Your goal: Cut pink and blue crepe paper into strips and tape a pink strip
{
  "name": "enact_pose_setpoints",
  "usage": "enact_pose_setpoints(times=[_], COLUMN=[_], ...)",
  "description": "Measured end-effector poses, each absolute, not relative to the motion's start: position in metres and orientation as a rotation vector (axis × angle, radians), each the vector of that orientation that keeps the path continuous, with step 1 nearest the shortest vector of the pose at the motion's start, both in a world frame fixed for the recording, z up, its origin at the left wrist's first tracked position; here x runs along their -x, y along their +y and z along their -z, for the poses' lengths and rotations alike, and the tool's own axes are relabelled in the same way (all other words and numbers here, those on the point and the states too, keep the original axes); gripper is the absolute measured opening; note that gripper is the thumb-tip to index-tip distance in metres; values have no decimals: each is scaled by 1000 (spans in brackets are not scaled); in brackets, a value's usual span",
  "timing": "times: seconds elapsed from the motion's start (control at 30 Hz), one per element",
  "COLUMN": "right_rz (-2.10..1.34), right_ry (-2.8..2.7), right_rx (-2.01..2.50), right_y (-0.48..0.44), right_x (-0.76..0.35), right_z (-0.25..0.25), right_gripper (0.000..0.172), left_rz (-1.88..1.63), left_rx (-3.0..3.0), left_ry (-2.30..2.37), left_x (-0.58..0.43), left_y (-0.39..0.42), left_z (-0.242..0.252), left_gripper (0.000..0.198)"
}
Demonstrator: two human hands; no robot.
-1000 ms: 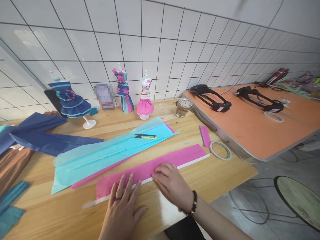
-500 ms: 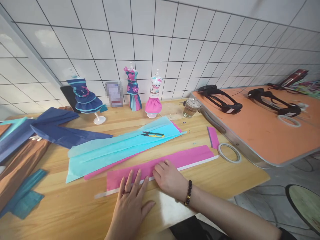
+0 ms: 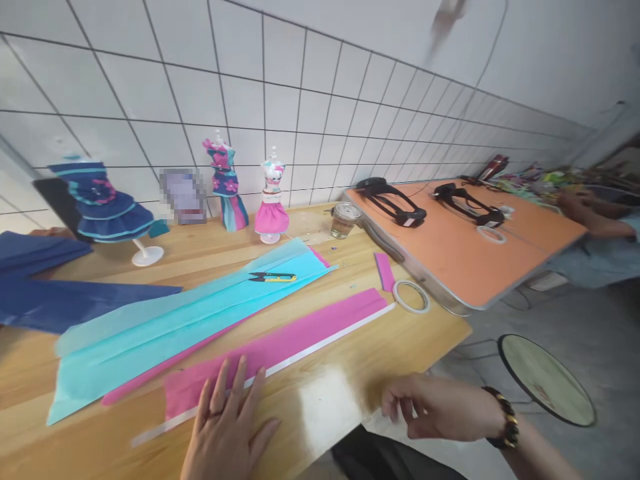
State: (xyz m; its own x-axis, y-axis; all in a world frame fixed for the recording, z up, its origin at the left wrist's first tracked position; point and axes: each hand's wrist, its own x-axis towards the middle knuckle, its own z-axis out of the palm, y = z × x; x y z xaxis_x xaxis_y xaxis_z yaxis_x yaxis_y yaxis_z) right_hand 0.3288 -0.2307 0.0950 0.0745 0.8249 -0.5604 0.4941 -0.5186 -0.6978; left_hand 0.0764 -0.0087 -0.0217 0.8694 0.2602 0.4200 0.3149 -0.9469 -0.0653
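Observation:
My left hand lies flat with spread fingers on the left part of a pink fabric strip. A narrow white tape runs along the strip's near edge and sticks out past its left end. Off the strip, my right hand is raised over the table's front edge, fingers loosely curled and apart, with nothing visible in them. Beyond the strip lies a turquoise fabric piece, some pink showing under it. Yellow-and-black thread snips rest on top. A roll of white tape sits by the strip's right end.
Dressed miniature mannequins stand along the tiled wall. A lidded glass is to their right. Navy fabric lies at the left. The orange table holds black headsets; another person's arm is beyond. A round stool stands right.
My right hand has left the pink strip and moved right, toward the table's front edge. My left hand stays flat on the strip. The view has turned right.

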Motion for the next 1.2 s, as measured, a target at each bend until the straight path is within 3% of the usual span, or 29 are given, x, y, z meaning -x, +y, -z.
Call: enact_pose_setpoints(times=[0.1,0.2,0.37,0.67,1.03,1.2], right_rz=[-994,-418,-66,165,42,13], right_ry=[-1246,-1240,-1581,-1471,-1591,-1821], right_rx=[2199,2343,2411,2599,2513,2326], right_y=[-238,-225,-208,-216,-203,-191], right_x=[-338,-346,-358,-387,-371,-321], right_z=[-91,-69,-24,-4,-15,-26], right_gripper=[20,30,50,53,53,59], left_rz=[685,719,725,684,761,718], left_rx=[2922,2915,2907,2916,2937,2942], left_ry=[-411,-392,-359,-416,-427,-426], left_x=[-78,-80,-82,-80,-82,-80], left_y=[-8,-8,-7,-5,-7,-8], left_z=[22,20,21,26,23,22], left_gripper=[64,70,66,69,69,60])
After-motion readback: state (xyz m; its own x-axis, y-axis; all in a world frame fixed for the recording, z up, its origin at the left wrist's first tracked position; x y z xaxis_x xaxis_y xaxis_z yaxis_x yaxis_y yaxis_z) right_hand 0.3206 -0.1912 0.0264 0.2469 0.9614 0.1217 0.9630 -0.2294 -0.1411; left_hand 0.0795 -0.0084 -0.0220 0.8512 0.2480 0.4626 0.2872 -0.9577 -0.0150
